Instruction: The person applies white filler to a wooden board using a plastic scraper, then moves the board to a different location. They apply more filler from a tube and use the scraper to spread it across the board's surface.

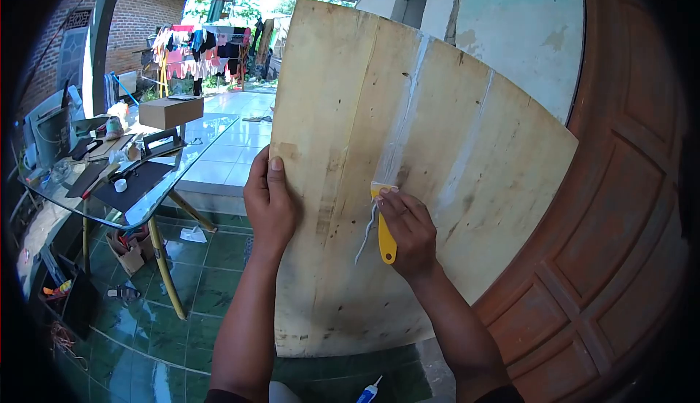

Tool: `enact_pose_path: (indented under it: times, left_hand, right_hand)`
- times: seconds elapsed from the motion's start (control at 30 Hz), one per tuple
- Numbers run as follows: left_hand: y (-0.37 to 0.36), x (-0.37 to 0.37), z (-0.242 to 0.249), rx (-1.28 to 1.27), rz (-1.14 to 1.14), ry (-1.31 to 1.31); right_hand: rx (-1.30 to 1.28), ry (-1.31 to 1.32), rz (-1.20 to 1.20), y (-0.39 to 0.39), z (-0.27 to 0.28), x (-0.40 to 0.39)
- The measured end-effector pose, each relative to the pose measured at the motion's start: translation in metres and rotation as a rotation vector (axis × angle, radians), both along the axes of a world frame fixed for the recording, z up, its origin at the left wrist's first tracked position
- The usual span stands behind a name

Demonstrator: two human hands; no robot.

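Note:
A large plywood board (328, 111) stands tilted up before me, with dark specks and white filler streaks on its face. My left hand (271, 195) grips its left edge, thumb on the front; the other fingertips are hidden behind. In my right hand (410, 232) is a yellow putty knife (387, 239), its blade against the board at the lower end of a wide white filler streak (403, 122). A thin wavy bead of white filler (366, 235) runs down beside the knife. A fainter streak (467, 148) lies to the right. Below the board is a white-and-blue tube (370, 390) with a pointed nozzle.
To the left stands a glass-topped table (146, 210) bearing a cardboard box (171, 112), a trowel (162, 141) and dark sheets. Beneath it are an open carton (130, 253) and a sandal (124, 294) on green tiles. A brown wooden door (605, 206) rises close on the right.

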State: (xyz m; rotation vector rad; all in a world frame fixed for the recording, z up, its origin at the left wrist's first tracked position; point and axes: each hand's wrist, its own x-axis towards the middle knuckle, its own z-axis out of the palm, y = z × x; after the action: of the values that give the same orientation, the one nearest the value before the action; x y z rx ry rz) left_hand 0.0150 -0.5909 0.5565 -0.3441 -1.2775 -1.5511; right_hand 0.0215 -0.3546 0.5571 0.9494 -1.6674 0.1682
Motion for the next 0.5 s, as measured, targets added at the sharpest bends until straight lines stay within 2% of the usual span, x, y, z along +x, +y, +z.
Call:
enact_pose_path:
  times: [0.5]
  left_hand:
    - [0.000, -0.002, 0.000, -0.023, 0.033, -0.006]
  right_hand:
    - [0.054, -0.116, -0.103, 0.004, -0.104, 0.006]
